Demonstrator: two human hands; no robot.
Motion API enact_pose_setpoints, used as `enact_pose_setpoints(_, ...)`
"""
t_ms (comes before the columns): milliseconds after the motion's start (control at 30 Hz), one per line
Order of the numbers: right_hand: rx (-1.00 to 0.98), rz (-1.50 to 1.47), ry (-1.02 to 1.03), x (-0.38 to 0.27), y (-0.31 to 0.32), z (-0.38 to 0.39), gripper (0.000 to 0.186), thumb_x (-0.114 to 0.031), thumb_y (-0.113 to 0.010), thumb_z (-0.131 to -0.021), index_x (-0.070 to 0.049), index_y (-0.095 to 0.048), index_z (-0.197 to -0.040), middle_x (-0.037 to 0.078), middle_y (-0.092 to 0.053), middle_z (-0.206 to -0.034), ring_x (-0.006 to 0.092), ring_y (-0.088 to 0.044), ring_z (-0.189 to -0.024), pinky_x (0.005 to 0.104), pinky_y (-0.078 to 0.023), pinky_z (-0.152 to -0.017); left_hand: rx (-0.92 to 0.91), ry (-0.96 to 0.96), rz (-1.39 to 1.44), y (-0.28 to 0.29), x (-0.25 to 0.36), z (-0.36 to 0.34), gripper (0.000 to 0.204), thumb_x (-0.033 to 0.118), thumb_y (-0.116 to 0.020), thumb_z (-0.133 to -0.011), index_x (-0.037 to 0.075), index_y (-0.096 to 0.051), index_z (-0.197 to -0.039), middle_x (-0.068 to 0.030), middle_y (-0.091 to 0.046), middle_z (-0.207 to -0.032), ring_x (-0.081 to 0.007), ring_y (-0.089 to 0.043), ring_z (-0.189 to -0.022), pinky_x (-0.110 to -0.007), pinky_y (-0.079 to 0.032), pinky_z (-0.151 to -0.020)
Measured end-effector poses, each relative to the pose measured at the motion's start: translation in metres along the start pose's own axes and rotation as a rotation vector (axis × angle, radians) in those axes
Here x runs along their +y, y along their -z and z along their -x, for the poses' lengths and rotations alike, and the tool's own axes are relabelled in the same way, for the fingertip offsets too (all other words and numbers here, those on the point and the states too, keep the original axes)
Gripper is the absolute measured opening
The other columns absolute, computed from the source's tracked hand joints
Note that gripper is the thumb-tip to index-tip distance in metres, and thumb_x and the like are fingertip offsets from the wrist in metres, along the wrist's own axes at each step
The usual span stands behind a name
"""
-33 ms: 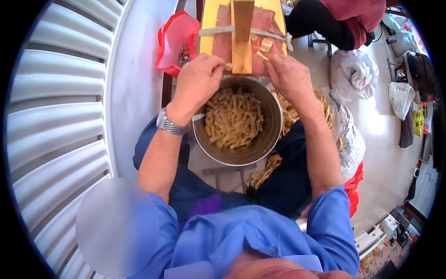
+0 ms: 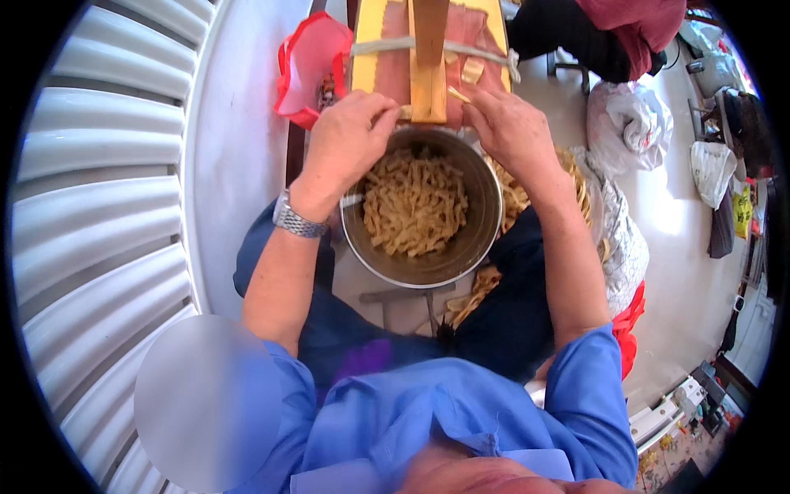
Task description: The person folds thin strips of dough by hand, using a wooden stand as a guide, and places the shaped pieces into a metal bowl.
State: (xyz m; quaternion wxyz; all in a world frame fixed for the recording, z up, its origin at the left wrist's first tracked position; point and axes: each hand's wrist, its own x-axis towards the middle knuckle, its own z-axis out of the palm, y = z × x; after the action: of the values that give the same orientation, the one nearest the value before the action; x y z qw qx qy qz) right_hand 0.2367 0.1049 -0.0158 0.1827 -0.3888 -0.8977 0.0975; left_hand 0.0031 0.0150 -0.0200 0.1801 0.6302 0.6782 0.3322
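A wooden bar (image 2: 428,90) lies over a reddish cloth (image 2: 395,78) on a yellow board (image 2: 364,76), tied across with a white cord (image 2: 383,47). At the bar's left edge my left hand (image 2: 346,140) is closed in a pinch on a small pale piece (image 2: 404,112), mostly hidden by the fingers. On the other side, my right hand (image 2: 514,136) pinches a thin pale yellow strip (image 2: 458,95). One loose flat pale piece (image 2: 472,70) rests on the cloth. Below both hands, a metal pot (image 2: 476,243) between my legs holds many tan strips (image 2: 415,206).
A red-rimmed bag (image 2: 309,62) stands left of the board, near a white radiator (image 2: 99,136). More tan strips (image 2: 514,198) lie right of the pot, beside a patterned white bag (image 2: 619,239). Another person's dark-trousered leg (image 2: 547,29) and a white plastic bag (image 2: 629,123) are at the far right.
The board, bar and pot sit slightly higher in the picture. Both hands keep their pinches at the bar.
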Motion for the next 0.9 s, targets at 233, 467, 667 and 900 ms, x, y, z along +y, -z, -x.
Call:
enact_pose_setpoints(233,0.149,-0.329,0.312,-0.034,0.013,0.005,0.023,-0.013,-0.072,-0.085,-0.011,-0.075,-0.107,0.008,-0.071,-0.093,0.0274,-0.068,-0.089,0.04,-0.054,-0.075,-0.248,0.357,0.582,0.016,0.017,0.027,0.047,0.046,-0.06,-0.1,0.004,-0.075,-0.085,-0.0051,-0.066,-0.082,-0.0148,-0.061,-0.075,-0.028,-0.05,-0.069)
enact_pose_setpoints(467,0.232,-0.427,0.585,-0.074,0.037,0.003,0.036,-0.007,-0.078,-0.07,-0.016,-0.078,-0.105,0.002,-0.073,-0.106,0.0247,-0.069,-0.096,0.0369,-0.056,-0.081,-0.485,0.239,1.33,0.003,0.023,0.04,0.049,0.035,-0.05,-0.108,0.006,-0.044,-0.146,-0.0066,-0.065,-0.118,-0.0136,-0.064,-0.098,-0.025,-0.051,-0.084)
enact_pose_setpoints(667,0.216,-0.579,0.592,-0.092,0.036,0.008,0.034,-0.006,-0.079,-0.066,-0.013,-0.078,-0.099,0.003,-0.072,-0.105,0.0252,-0.068,-0.099,0.0369,-0.056,-0.084,-0.366,0.053,1.125,-0.012,0.025,0.04,0.04,0.02,-0.052,-0.107,0.002,-0.05,-0.142,-0.0086,-0.058,-0.136,-0.0184,-0.055,-0.128,-0.03,-0.044,-0.109)
enact_pose_setpoints(900,0.127,-0.725,0.503,-0.084,0.045,0.012,0.027,-0.004,-0.081,-0.072,-0.008,-0.079,-0.098,0.006,-0.073,-0.102,0.0253,-0.069,-0.1,0.0369,-0.054,-0.092,-0.402,0.388,1.501,0.01,0.061,0.013,0.029,0.025,-0.054,-0.107,0.001,-0.062,-0.12,-0.0034,-0.068,-0.105,-0.0083,-0.066,-0.095,-0.023,-0.054,-0.081)
